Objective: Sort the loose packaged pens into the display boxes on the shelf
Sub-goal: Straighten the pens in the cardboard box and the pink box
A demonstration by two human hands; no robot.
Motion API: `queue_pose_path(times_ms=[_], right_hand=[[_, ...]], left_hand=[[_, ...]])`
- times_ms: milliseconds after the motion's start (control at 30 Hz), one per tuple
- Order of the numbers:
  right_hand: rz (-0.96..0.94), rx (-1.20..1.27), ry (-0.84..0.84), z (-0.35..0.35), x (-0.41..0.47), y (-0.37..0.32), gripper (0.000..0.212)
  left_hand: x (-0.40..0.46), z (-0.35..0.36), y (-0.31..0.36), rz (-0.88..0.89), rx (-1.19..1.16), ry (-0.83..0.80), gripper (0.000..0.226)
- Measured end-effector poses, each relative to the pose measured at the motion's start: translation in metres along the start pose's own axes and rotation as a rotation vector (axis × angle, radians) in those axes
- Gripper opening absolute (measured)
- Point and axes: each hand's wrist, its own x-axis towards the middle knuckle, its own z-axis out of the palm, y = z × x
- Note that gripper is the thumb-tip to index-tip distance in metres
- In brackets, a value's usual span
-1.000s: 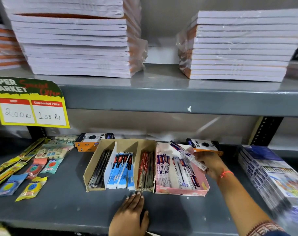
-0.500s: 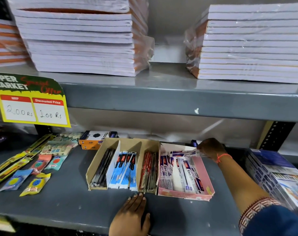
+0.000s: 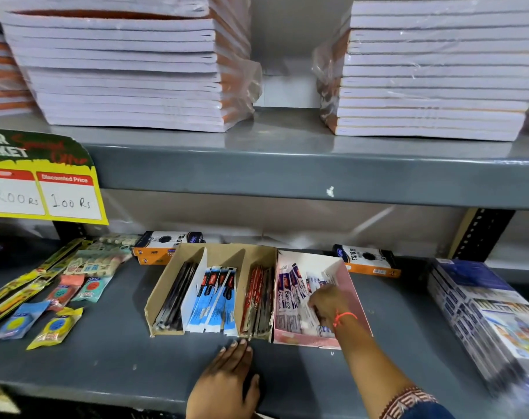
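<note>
A brown cardboard display box on the grey lower shelf has three slots, holding black pens, blue packaged pens and red pens. Touching its right side is a pink display box filled with white-and-purple packaged pens. My right hand is down inside the pink box, fingers closed on white pen packets there. Lying flat on the shelf just in front of the brown box, my left hand holds nothing.
Orange-and-black boxes sit at the back left and back right. Small sachets and long yellow packs lie at the left. Boxed sets are stacked at the right. A price sign hangs from the upper shelf, which holds notebook stacks.
My right hand reached to the back of the shelf with a pen packet, then came forward and down into the pink box. The left hand stayed flat on the shelf.
</note>
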Motion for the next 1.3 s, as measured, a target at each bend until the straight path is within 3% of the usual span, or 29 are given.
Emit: queue_pose_path(times_ms=[100, 300, 367, 500, 667, 867, 1067, 1300], right_hand=[[-0.069, -0.058, -0.003, -0.001, -0.009, -0.013, 0.009], [-0.117, -0.312, 0.013, -0.003, -0.017, -0.012, 0.02], [-0.134, -0.379, 0.043, -0.004, -0.016, -0.011, 0.015], [-0.176, -0.517, 0.154, -0.008, -0.014, -0.005, 0.028], [-0.153, -0.547, 0.091, -0.004, -0.014, -0.001, 0.041], [-0.181, -0.64, 0.133, -0.005, -0.021, -0.006, 0.049], [-0.206, -0.668, 0.196, -0.014, -0.028, -0.01, 0.039], [-0.139, -0.386, 0.163, -0.021, -0.021, -0.012, 0.015]], left_hand=[[0.0, -0.001, 0.001, 0.006, -0.002, 0.009, 0.049], [0.001, -0.004, 0.004, -0.008, -0.019, -0.004, 0.05], [0.001, -0.005, 0.003, -0.013, -0.016, -0.024, 0.05], [0.0, -0.004, 0.003, -0.022, -0.017, -0.046, 0.051], [-0.001, -0.004, 0.002, -0.024, -0.021, -0.049, 0.051], [-0.001, -0.003, 0.002, -0.019, -0.034, -0.032, 0.05], [-0.001, -0.003, 0.002, -0.027, -0.044, -0.045, 0.05], [-0.001, -0.007, 0.003, -0.039, -0.036, -0.108, 0.05]])
